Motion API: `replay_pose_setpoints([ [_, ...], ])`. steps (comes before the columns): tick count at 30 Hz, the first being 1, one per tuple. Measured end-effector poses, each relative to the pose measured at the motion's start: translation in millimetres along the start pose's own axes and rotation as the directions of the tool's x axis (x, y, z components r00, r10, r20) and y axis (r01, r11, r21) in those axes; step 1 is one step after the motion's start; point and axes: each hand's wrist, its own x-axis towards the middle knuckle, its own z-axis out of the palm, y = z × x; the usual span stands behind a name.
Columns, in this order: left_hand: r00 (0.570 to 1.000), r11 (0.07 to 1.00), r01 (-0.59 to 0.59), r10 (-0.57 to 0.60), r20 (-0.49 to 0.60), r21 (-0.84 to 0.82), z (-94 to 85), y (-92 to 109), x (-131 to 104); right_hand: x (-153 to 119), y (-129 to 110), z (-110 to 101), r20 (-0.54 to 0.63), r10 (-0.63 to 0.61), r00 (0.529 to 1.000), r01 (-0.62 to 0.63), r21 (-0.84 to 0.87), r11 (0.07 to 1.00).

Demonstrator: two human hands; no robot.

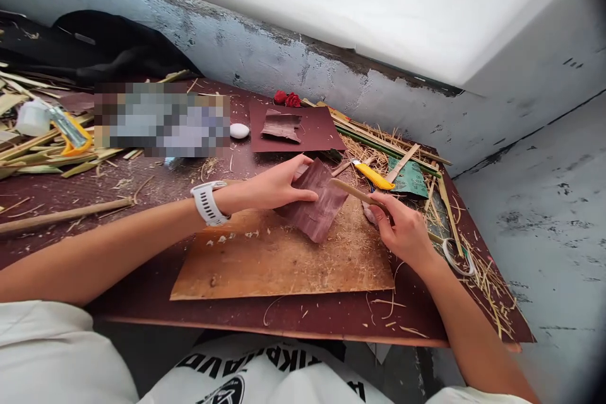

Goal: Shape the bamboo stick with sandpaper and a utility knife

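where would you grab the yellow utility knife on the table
Grip the yellow utility knife across the middle of its yellow handle, coming from above. It lies flat and slanted, blade end toward the far left, so keep fingers to the near-right half. The right hand, holding a wooden stick, is nearest.

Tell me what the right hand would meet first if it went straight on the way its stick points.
The right hand holds a stick that points up-left toward the brown sheet under the left hand. It would probably meet that sheet first, though depth is hard to judge.
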Motion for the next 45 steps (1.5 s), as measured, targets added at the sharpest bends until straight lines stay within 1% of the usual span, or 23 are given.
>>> replay_pose_setpoints([
  [2, 0.996, 0.972, -0.073, 0.081, -0.031, 0.223, 1.4, 0.3, -3.7, 0.3, -2.6, 2.5, 0.047, -0.001, 0.999, 0.003, -0.048, 0.999],
  [3, 0.985, 0.927, -0.117, 0.154, -0.076, 0.357, 3.2, 2.5, -6.5, 0.4, -4.1, 3.5, 0.053, -0.005, 0.999, 0.010, -0.082, 0.997],
  [5, 0.941, 0.796, -0.173, 0.307, -0.140, 0.580, 8.2, 9.6, -13.8, 0.5, -6.9, 5.0, 0.048, -0.033, 0.998, 0.040, -0.170, 0.985],
  [6, 0.925, 0.740, -0.193, 0.356, -0.131, 0.644, 11.2, 13.5, -17.7, 0.4, -8.0, 5.2, 0.046, -0.055, 0.997, 0.064, -0.220, 0.973],
  [7, 0.922, 0.704, -0.215, 0.376, -0.097, 0.677, 14.4, 16.9, -21.2, 0.1, -8.8, 5.1, 0.052, -0.079, 0.995, 0.090, -0.270, 0.958],
  [9, 0.932, 0.673, -0.248, 0.363, -0.019, 0.697, 20.6, 19.8, -26.2, -1.3, -9.5, 3.4, 0.098, -0.117, 0.988, 0.145, -0.359, 0.922],
  [11, 0.940, 0.672, -0.272, 0.340, 0.039, 0.689, 25.3, 16.7, -27.3, -3.0, -9.5, -0.7, 0.153, -0.133, 0.979, 0.185, -0.410, 0.893],
  [14, 0.929, 0.696, -0.338, 0.354, 0.106, 0.634, 25.9, 5.9, -23.4, -4.2, -9.2, -10.1, 0.223, -0.120, 0.967, 0.205, -0.411, 0.888],
  [18, 0.889, 0.726, -0.457, 0.391, 0.239, 0.513, 17.3, -4.0, -16.9, -0.5, -7.2, -18.9, 0.339, -0.119, 0.933, 0.225, -0.294, 0.929],
  [20, 0.868, 0.739, -0.495, 0.403, 0.289, 0.456, 13.9, -5.4, -15.5, 1.9, -5.8, -18.8, 0.335, -0.118, 0.935, 0.226, -0.304, 0.925],
  [22, 0.864, 0.770, -0.496, 0.396, 0.311, 0.401, 12.4, -5.6, -15.4, 2.9, -5.8, -17.1, 0.293, -0.121, 0.949, 0.218, -0.328, 0.919],
  [23, 0.868, 0.792, -0.485, 0.385, 0.314, 0.371, 12.1, -5.5, -15.6, 2.8, -6.4, -16.3, 0.295, -0.131, 0.946, 0.224, -0.308, 0.925],
  [26, 0.868, 0.847, -0.454, 0.351, 0.351, 0.276, 10.0, -6.3, -15.9, 1.1, -9.4, -15.8, 0.378, -0.157, 0.912, 0.245, -0.196, 0.949],
  [27, 0.862, 0.858, -0.449, 0.341, 0.374, 0.252, 8.6, -7.2, -15.5, 0.9, -9.9, -16.0, 0.387, -0.151, 0.910, 0.238, -0.188, 0.953],
  [29, 0.848, 0.872, -0.445, 0.337, 0.410, 0.205, 4.9, -9.4, -14.0, 2.1, -9.8, -16.3, 0.338, -0.118, 0.934, 0.202, -0.225, 0.953],
  [31, 0.838, 0.883, -0.448, 0.359, 0.410, 0.142, 1.1, -11.7, -12.1, 4.9, -10.5, -15.2, 0.302, -0.091, 0.949, 0.165, -0.229, 0.959],
  [34, 0.837, 0.892, -0.447, 0.390, 0.383, 0.071, -1.9, -12.5, -10.7, 10.2, -17.2, -11.3, 0.335, -0.095, 0.937, 0.162, -0.177, 0.971],
  [36, 0.854, 0.900, -0.425, 0.363, 0.373, 0.097, -0.8, -11.2, -11.2, 13.4, -23.8, -10.2, 0.333, -0.100, 0.938, 0.181, -0.224, 0.958],
  [38, 0.876, 0.901, -0.408, 0.339, 0.344, 0.150, 3.0, -10.0, -12.2, 16.0, -28.9, -13.3, 0.337, -0.109, 0.935, 0.225, -0.328, 0.917],
  [39, 0.882, 0.895, -0.412, 0.343, 0.322, 0.173, 5.6, -10.0, -12.8, 17.1, -30.5, -16.3, 0.361, -0.115, 0.925, 0.255, -0.369, 0.894],
  [42, 0.885, 0.870, -0.443, 0.384, 0.264, 0.217, 13.9, -11.8, -13.4, 18.9, -33.2, -25.6, 0.463, -0.118, 0.879, 0.326, -0.401, 0.856],
  [43, 0.883, 0.864, -0.450, 0.393, 0.255, 0.226, 16.1, -12.7, -13.2, 18.9, -34.2, -26.6, 0.482, -0.112, 0.869, 0.333, -0.401, 0.853],
  [45, 0.878, 0.855, -0.462, 0.404, 0.256, 0.237, 18.5, -14.0, -12.6, 18.1, -37.6, -24.1, 0.487, -0.100, 0.868, 0.332, -0.418, 0.846],
])
